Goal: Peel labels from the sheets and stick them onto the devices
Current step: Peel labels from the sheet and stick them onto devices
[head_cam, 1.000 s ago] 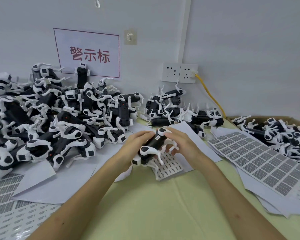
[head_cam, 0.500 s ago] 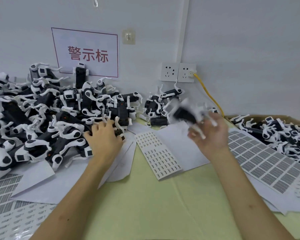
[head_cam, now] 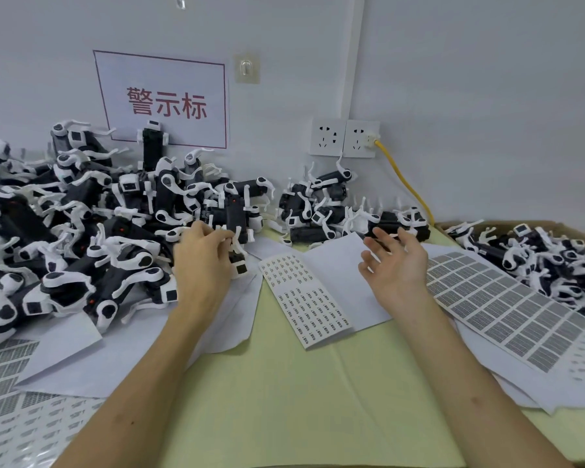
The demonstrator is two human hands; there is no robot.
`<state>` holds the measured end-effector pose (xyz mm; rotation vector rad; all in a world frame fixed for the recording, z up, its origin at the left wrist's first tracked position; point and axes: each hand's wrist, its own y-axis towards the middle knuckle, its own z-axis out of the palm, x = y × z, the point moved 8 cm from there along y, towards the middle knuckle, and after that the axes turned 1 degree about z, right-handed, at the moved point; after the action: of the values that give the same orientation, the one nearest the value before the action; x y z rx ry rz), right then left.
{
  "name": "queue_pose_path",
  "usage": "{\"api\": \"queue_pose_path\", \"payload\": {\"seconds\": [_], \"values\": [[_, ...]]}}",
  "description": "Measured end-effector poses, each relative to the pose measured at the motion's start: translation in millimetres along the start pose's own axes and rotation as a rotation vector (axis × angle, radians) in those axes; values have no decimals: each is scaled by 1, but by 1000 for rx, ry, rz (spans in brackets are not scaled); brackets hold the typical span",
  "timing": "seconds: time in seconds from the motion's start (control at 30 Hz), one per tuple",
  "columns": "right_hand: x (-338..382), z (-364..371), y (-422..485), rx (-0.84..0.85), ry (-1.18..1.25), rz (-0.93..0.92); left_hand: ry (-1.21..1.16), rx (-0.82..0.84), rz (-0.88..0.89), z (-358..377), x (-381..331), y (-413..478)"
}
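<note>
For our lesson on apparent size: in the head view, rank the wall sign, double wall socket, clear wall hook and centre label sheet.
1. wall sign
2. centre label sheet (nearer the camera, so unsure)
3. double wall socket
4. clear wall hook

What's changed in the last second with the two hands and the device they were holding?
The right hand swung the device away to the right and let it go; it is now open and empty. The left hand moved left to the pile and its fingers curl around another device. The label sheets stayed put.
</note>
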<state>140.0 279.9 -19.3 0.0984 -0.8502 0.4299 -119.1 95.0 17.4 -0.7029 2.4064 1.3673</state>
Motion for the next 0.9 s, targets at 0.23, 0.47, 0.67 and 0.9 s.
{"api": "queue_pose_path", "payload": {"seconds": [0.23, 0.47, 0.67, 0.9], "values": [[0, 1, 1, -11, -68, -9, -381, -59, -56, -12, -16, 1], [-4, 24, -8, 128, -483, -101, -1137, 131, -613, 17, -5, -11], [-29, 60, -32, 417, -872, -284, -1735, 238, -974, 34, -15, -23], [-60, 77, -49, 539, -1113, -425, -1922, 245, -1144, 41, -32, -39]]}}
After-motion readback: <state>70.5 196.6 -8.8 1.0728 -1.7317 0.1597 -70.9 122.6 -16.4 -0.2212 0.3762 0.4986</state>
